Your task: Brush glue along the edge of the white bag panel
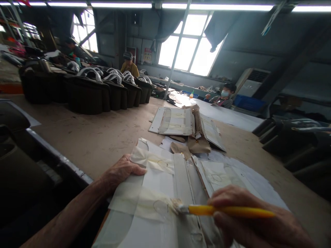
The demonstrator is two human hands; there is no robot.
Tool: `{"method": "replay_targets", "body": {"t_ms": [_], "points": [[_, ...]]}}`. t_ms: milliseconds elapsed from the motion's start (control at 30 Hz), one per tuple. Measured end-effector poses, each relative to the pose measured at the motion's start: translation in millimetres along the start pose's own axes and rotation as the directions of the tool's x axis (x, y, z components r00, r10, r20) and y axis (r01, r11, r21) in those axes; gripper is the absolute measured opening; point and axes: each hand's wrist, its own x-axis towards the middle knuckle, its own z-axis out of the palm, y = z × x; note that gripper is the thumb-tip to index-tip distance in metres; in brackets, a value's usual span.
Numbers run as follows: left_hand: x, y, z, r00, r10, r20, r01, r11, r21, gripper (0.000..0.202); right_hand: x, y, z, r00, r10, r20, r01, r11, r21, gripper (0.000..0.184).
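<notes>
My right hand (248,217) is closed around a yellow-handled brush (227,210) whose bristles (176,206) rest on a white flat panel (157,193) at the table's near edge. Pale translucent strips lie across that panel. My left hand (121,170) lies on the panel's left edge, fingers flat, pressing it down. A second white panel (219,175) lies just to the right under my right hand.
Another stack of panels and brown paper scraps (186,124) lies farther along the brown table (103,137). Rows of dark bags with white handles (103,89) stand at the left back. Dark pieces (297,144) pile at the right. Two people sit at the far end.
</notes>
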Motion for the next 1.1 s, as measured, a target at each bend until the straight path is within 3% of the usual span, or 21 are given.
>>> {"method": "replay_targets", "body": {"t_ms": [133,200,300,400,533,667,767,867,1000,1100], "points": [[0,0,0.2,1.000,0.018,-0.024,-0.017,1.000,0.009,0.034,2,-7,-7,0.953,0.152,-0.263,-0.125,0.985,0.117,0.010],[0,0,0.3,0.999,0.023,-0.024,-0.022,1.000,0.021,0.034,4,-11,-6,0.927,0.217,-0.305,-0.160,0.967,0.200,0.013],[-1,-1,0.3,1.000,0.025,-0.018,-0.025,0.999,0.025,0.035,10,-13,-1,0.940,0.306,-0.149,-0.248,0.915,0.319,0.017],[-3,0,1.1,0.999,0.019,-0.030,-0.018,1.000,0.009,0.033,22,-6,8,0.941,0.338,-0.001,-0.321,0.895,0.311,0.021],[-5,1,1.4,0.999,0.010,-0.043,-0.009,1.000,0.023,0.030,40,8,18,0.930,0.367,0.012,-0.357,0.896,0.264,0.021],[-3,-2,-1.2,0.999,0.051,-0.018,-0.050,0.997,0.055,0.033,42,13,26,0.968,0.232,-0.100,-0.210,0.958,0.194,0.017],[-2,-4,-3.2,0.998,0.057,-0.014,-0.056,0.996,0.074,0.036,28,9,27,0.983,-0.013,-0.184,0.013,1.000,0.001,0.008],[-1,-5,-4.3,0.998,0.054,-0.024,-0.052,0.995,0.081,0.037,5,-2,21,0.963,-0.216,-0.158,0.180,0.960,-0.217,0.007],[-1,-4,-3.3,0.998,0.054,-0.041,-0.051,0.995,0.088,0.039,-24,-17,17,0.963,-0.263,-0.061,0.232,0.921,-0.314,0.016],[-1,-3,-1.0,0.996,0.057,-0.064,-0.051,0.995,0.084,0.035,-47,-20,24,0.967,-0.233,-0.107,0.195,0.939,-0.284,0.013]]}}
